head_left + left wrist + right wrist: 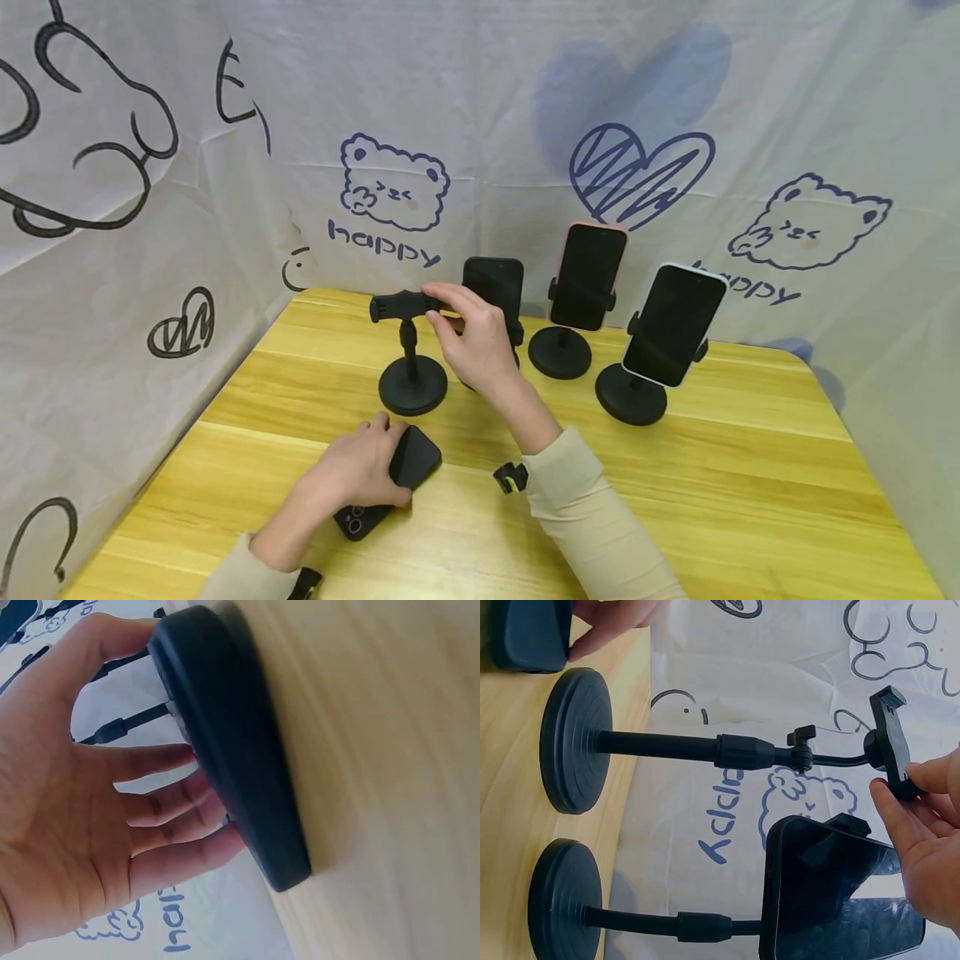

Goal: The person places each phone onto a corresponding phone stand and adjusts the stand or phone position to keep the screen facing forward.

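A black smartphone (417, 457) lies back up on the wooden table, its camera lenses at the lower left. My left hand (356, 471) spans it, thumb on one side and fingertips on the other; the left wrist view shows the phone (232, 750) flat on the wood. Beyond it stands a black phone stand (412, 387), its clamp (396, 307) holding no phone. My right hand (480, 342) pinches the right end of that clamp; the right wrist view shows the thumb and fingers at the clamp's end (906, 787).
To the right, three more stands hold phones: a black one (495, 283) partly behind my right hand, a pink-edged one (588, 279) and a white-edged one (675, 325). A printed cloth (510, 200) hangs behind and left of the table (750, 467).
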### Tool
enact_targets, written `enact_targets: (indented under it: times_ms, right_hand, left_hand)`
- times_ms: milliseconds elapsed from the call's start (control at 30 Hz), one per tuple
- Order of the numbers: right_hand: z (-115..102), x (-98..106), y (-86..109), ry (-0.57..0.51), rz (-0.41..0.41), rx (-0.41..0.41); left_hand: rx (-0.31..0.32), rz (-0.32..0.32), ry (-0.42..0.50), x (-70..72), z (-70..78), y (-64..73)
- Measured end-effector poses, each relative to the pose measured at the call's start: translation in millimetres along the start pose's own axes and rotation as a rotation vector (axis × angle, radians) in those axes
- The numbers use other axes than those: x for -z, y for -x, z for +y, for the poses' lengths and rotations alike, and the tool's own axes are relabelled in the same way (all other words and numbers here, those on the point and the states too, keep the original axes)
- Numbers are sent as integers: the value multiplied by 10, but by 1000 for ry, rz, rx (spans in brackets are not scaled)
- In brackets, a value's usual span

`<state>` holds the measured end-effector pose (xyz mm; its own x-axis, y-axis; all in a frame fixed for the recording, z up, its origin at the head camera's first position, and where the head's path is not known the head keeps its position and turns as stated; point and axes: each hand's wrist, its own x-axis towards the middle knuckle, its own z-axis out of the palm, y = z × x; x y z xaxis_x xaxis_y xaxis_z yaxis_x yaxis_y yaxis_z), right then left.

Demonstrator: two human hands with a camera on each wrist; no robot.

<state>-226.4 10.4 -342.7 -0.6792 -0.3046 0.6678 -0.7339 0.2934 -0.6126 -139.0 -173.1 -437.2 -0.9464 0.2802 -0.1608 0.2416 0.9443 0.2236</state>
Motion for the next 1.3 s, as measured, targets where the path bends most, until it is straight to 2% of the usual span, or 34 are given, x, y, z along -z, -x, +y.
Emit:
enact_targets:
  times_ms: [233,467,733,1100,1300]
  right_hand:
    - [-10,-10,-2,-3,0,3]
    - [-13,-3,-6,1,-4,-5]
    - [-1,-6,-7,-1,-2,16]
    - [24,-9,9,-47,-16,11]
    - [13,10,19,-36,-31,10]
  left_hand:
    - [-38,121,28,50,-27,30]
    - [-102,326,-1,133,13,47]
    - [-126,520,40,220,80,70]
    - [-195,884,56,346,131,76]
    - [-244,1005,58,484,179,56]
